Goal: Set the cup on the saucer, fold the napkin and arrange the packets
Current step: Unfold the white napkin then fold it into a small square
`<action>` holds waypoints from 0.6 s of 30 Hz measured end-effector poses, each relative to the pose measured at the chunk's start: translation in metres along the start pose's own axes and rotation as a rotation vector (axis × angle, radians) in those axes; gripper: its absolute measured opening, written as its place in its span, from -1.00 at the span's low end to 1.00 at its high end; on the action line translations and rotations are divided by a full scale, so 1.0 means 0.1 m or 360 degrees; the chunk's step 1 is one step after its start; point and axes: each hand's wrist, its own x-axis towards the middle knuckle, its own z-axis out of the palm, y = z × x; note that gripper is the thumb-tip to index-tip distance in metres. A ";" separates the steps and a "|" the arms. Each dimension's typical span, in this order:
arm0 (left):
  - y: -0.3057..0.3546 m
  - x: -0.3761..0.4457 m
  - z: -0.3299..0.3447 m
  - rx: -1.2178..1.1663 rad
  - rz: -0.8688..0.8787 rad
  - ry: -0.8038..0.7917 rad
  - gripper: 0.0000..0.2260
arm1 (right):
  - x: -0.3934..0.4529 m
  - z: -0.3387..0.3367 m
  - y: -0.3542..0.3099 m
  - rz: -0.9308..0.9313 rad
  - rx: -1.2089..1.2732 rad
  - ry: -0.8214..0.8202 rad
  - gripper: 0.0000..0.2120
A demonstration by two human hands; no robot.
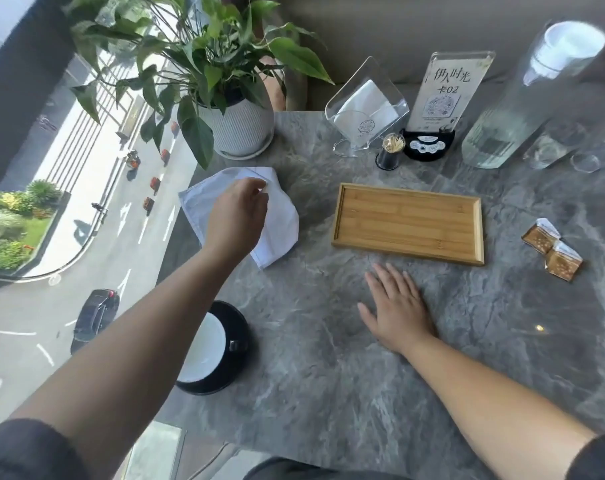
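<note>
The left hand (237, 216) pinches its grip on the far edge of the rumpled white napkin (280, 233), left of the bamboo tray (406, 252); folding looks barely begun. The cup (207, 351) already sits on its dark saucer (240, 318), nearer the person. The right hand (396, 310) lies flat, grip apart, on the tabletop (329, 393). The packets (552, 252) wait right of the tray, unarranged.

You have a white napkin (204, 209) on a grey marbled table (329, 375), a pale wooden tray (408, 251), two brown speckled packets (552, 251), and a black cup (221, 344) with white inside.
</note>
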 end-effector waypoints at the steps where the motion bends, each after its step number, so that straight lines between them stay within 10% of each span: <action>1: 0.14 0.03 -0.12 -0.0124 0.0036 -0.0026 -0.81 | 0.00 -0.01 0.00 0.0000 -0.0009 0.0008 -0.36; 8: 0.97 0.25 -1.02 -0.0426 0.0413 -0.0386 -0.86 | 0.15 -0.46 0.05 0.0158 0.0696 -0.0187 -0.52; 14: 1.47 0.17 -1.47 -0.0520 0.0715 -0.0678 -0.84 | 0.56 -1.88 -0.05 0.0060 0.1264 0.0579 -0.76; 18: 1.72 0.14 -1.75 -0.0470 0.0857 -0.0762 -0.83 | 0.68 -2.93 -0.29 -0.0249 0.1629 0.0506 -0.71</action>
